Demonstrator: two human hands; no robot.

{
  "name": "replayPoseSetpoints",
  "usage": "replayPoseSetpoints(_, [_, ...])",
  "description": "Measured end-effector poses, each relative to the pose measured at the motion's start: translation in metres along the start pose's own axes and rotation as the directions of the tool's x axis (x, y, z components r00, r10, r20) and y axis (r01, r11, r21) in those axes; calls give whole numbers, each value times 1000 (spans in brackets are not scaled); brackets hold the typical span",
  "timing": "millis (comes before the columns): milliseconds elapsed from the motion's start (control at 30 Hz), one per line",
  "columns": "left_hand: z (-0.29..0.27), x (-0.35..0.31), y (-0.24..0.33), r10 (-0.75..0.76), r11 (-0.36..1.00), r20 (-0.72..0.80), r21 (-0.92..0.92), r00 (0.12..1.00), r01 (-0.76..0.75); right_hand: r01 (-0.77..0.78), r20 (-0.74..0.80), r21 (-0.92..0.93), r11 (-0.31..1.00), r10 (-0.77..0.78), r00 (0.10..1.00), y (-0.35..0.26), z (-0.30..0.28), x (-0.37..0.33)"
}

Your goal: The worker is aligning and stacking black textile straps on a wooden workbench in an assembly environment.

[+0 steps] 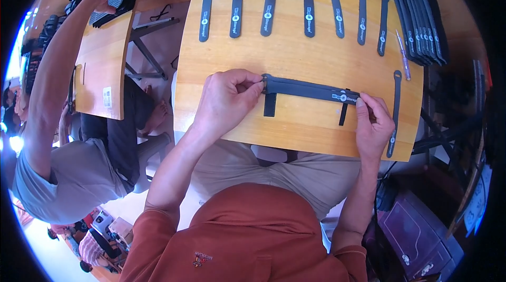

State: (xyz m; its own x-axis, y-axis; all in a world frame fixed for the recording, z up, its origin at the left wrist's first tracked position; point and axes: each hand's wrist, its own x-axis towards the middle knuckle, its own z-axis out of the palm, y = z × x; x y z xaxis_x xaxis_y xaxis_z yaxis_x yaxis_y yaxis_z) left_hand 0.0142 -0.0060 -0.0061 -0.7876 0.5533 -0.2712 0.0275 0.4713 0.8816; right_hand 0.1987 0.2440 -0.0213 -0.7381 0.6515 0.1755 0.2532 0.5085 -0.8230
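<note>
A dark grey strap with a pale printed mark stretches level across the near part of the wooden table. Its left end, which has a small ring, is pinched between the thumb and forefinger of my left hand. My right hand pinches the other end, beside the printed mark. Two short black strips hang down from under the strap, one near each end. At the right edge, next to my right hand, a single loose strap lies lengthwise.
Several similar straps lie in a row along the far side. A stack of straps sits at the far right, with a slim screwdriver-like tool beside it. At left, another person's arm reaches over a second table.
</note>
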Motion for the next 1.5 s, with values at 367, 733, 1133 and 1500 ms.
replayPoseSetpoints(367, [0,0,0,-66,995,-21,-74,998,65,28,-15,-12,1000,-28,999,-1,2,-1])
replayPoseSetpoints(733, [0,0,5,-104,989,1,-107,995,103,35,-28,-26,999,-36,999,-2,4,0])
replayPoseSetpoints(1133, [0,1,5,-114,989,-4,-93,993,113,48,-12,-73,996,-49,999,-5,4,0])
replayPoseSetpoints(1500, [1,1,5,-138,987,-25,-91,990,135,59,-39,-39,997,-60,997,-1,7,-2])
